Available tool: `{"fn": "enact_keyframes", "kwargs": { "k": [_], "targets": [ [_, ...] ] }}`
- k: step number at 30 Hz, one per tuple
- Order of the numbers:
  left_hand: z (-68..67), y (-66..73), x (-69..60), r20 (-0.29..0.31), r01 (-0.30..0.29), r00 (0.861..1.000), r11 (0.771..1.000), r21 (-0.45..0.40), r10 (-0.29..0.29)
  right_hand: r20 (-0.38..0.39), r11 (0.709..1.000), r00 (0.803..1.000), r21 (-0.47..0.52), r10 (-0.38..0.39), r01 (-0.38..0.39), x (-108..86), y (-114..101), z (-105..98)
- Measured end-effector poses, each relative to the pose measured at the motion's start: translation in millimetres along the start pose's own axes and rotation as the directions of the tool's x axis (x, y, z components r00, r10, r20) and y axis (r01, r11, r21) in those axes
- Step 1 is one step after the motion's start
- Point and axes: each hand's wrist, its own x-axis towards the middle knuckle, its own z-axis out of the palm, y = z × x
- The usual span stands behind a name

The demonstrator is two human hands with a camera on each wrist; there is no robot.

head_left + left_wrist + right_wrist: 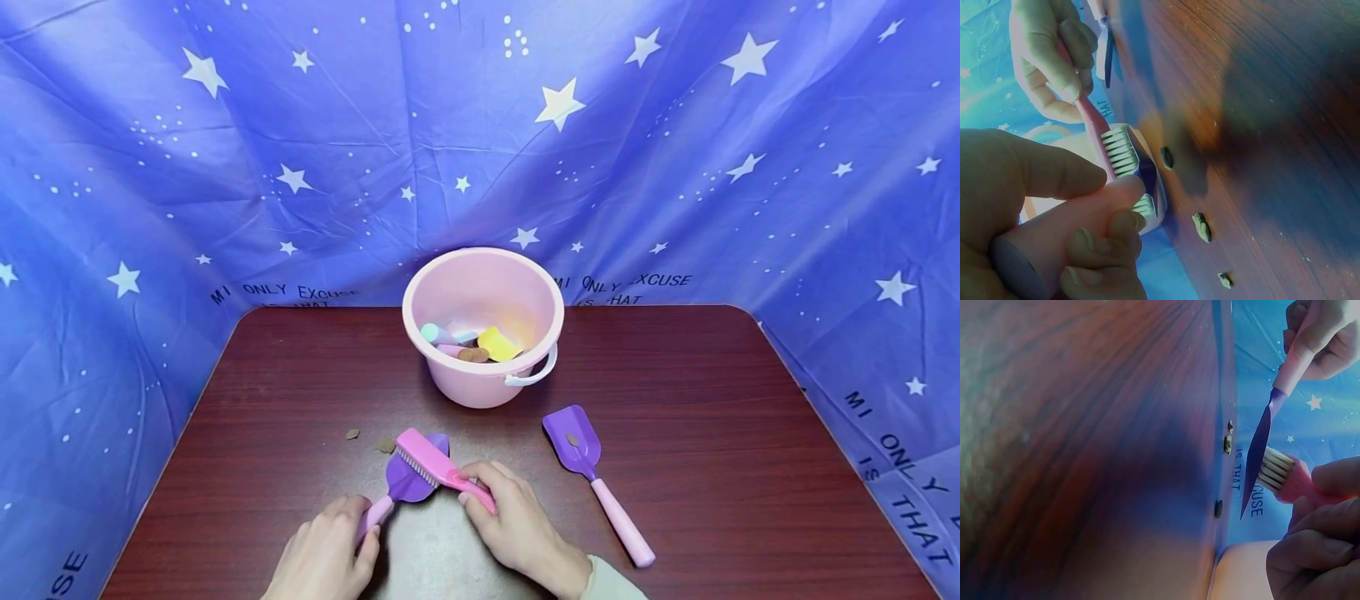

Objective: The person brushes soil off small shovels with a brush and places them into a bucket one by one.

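Observation:
In the head view my left hand [322, 546] grips the pink handle of a small toy shovel [412, 490] with a purple blade. The right hand [517, 517] holds a pink brush [431, 458] by its handle, its white bristles [1277, 470] against or just over that blade. Seen from the right wrist, the blade [1259, 450] hangs a little above the table. Small brown flakes [352, 434] lie on the tabletop just beyond the blade; the left wrist view shows another dark flake [1167, 157] near it. Whether anything lies under the bristles is hidden.
A pink bucket [480, 387] with a white handle stands at the back middle, holding a yellow piece [497, 343] and other toys. To the right lies a second purple shovel [581, 425] with a brown flake on its blade. Blue starry cloth [480, 125] hangs around the table.

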Motion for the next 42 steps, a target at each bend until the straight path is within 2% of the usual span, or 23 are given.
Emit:
{"fn": "enact_keyframes", "kwargs": {
  "k": [18,23,29,37,42],
  "targets": [
    [-1.6,-3.4,-3.2,0.012,0.032,0.999,0.999,0.008,-0.032,-0.063,0.998,0.997,-0.033,0.049,-0.051,9.8,13,-7],
    [-1.5,-4.1,-3.7,0.013,0.036,0.999,0.999,0.010,-0.036,-0.058,0.998,0.997,-0.001,0.059,-0.059,13.6,10,-9],
    [-1.6,-4.2,-3.3,0.013,0.035,0.999,0.999,0.009,-0.035,-0.041,0.998,0.999,0.055,0.006,-0.003,14.0,-4,-9],
    [-2.4,-3.8,-2.9,0.017,0.039,0.999,0.999,0.015,-0.039,0.026,0.992,0.997,0.104,-0.077,0.074,5.8,-16,1],
    [-3.6,-2.8,-2.3,0.019,0.040,0.999,0.999,0.013,-0.040,0.045,0.992,0.996,0.094,-0.083,0.079,2.6,-17,3]
  ]
}}
